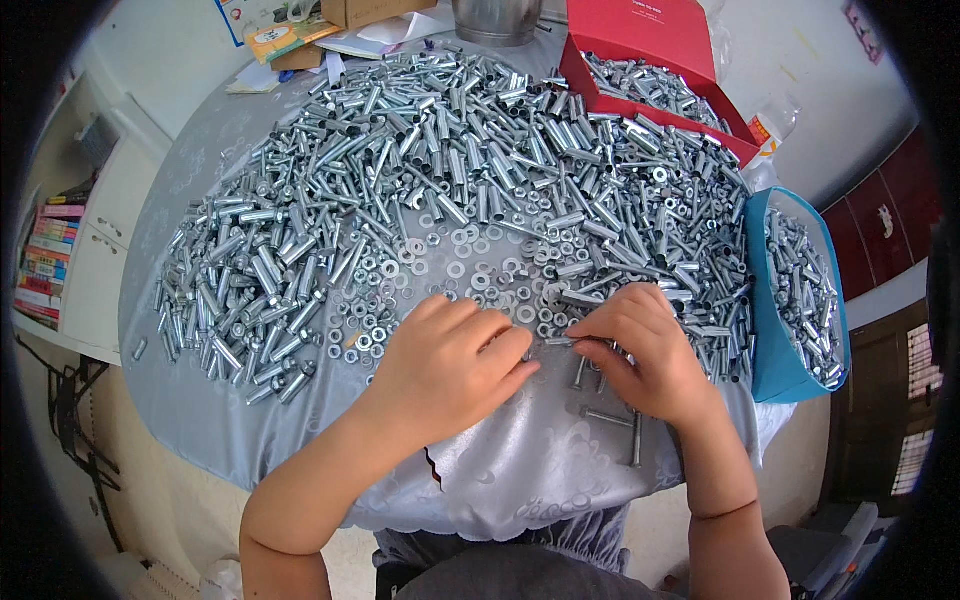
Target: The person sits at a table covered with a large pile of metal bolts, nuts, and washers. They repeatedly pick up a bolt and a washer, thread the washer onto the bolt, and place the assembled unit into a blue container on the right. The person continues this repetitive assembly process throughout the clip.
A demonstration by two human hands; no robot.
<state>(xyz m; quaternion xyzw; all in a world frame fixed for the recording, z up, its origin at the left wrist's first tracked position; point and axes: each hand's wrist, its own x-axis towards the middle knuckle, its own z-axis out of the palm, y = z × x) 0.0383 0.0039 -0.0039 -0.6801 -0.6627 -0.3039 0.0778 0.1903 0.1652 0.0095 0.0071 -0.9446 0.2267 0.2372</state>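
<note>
My left hand [450, 365] is closed above the near part of the table, fingertips pressed together; what they hold, if anything, is hidden. Across a small gap, my right hand [650, 355] pinches a thin silver bolt [556, 341] between thumb and forefinger, its shaft pointing toward the left hand. Beneath and beside the right hand lie a few long bolts [637, 440] on the cloth. Loose washers and nuts [456, 269] are scattered just beyond both hands. Behind them spreads a large heap of metal sleeves and bolts [430, 140].
A grey satin tablecloth [500, 480] covers the round table. At the back right stands a red box [640, 40] filled with metal parts; a blue fabric bin [800, 350] of similar parts is at the right edge. A metal pot [497, 20] and papers [375, 40] are at the back.
</note>
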